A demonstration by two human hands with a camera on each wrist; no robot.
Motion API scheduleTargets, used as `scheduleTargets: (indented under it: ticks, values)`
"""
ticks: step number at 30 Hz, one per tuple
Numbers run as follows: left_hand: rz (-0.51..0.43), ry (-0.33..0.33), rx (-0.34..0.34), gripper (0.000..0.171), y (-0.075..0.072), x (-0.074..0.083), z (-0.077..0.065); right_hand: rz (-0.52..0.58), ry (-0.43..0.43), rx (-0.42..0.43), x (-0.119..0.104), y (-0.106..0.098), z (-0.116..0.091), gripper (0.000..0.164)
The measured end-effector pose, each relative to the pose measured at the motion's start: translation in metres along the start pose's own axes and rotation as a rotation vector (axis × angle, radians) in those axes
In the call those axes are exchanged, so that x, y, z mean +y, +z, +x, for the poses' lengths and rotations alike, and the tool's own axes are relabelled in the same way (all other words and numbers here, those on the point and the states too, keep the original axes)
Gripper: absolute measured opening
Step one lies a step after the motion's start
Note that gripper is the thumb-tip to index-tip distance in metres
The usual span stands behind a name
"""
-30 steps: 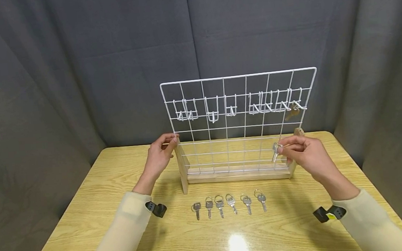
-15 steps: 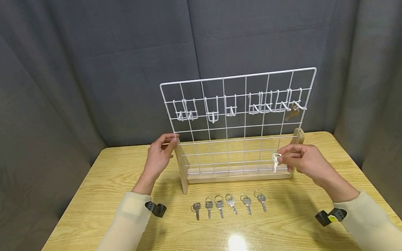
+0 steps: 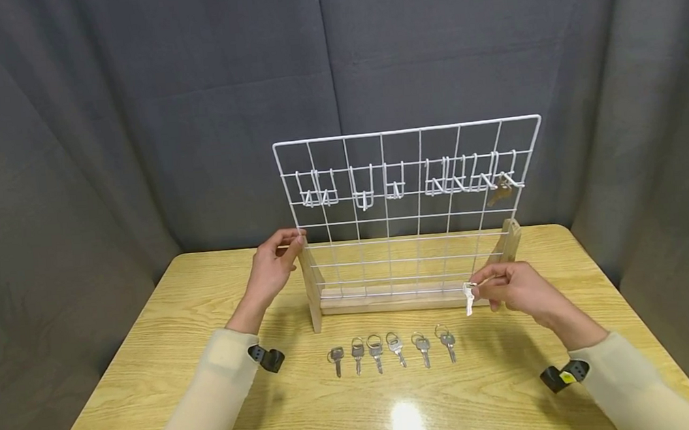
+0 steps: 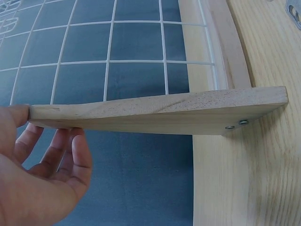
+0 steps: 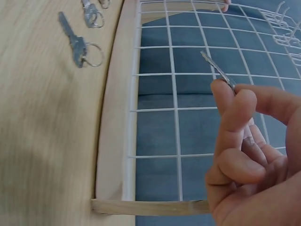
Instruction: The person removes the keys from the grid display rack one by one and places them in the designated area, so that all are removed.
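My right hand (image 3: 517,290) pinches a silver key (image 3: 469,299) between thumb and forefinger, in front of the rack's lower right part. In the right wrist view the key (image 5: 217,68) shows nearly edge-on, its tip pointing away from the fingers. On the other side, my left hand (image 3: 274,258) grips the top of the rack's left wooden support (image 3: 313,296), the thumb on one side and fingers on the other. The white wire grid rack (image 3: 388,220) stands upright. A brassy key (image 3: 500,194) hangs from its rightmost hook.
Several keys with rings, among them the rightmost key (image 3: 448,344), lie in a row on the wooden table (image 3: 167,367) before the rack. Several white hooks, one a wider hook (image 3: 364,199), line the upper grid. A grey curtain (image 3: 219,117) hangs behind.
My right hand has come down and slightly left with the key, from in front of the grid to near the rack's wooden base. The left hand stays in place.
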State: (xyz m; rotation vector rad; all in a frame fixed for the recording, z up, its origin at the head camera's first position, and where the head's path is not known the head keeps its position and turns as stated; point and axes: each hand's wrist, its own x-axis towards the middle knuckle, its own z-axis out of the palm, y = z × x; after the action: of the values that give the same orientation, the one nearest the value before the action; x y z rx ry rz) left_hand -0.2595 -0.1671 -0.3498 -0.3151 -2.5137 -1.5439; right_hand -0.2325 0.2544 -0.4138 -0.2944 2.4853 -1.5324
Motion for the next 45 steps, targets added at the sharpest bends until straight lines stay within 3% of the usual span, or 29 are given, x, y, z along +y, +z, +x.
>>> scheduleTargets:
  ticks: [15,30,45]
  values:
    - [-0.027,-0.005,-0.005,0.035,-0.001,-0.001,0.002,0.009,0.071,-0.117,0.025,0.011,0.006,0.026]
    - [-0.001,0.0,-0.001,0.035,-0.001,0.002,0.0,-0.038,0.111,-0.173,0.047,0.019,0.007,0.02]
    - [-0.015,-0.006,-0.001,0.035,0.0,0.0,0.0,-0.023,0.107,-0.237,0.058,0.029,0.006,0.021]
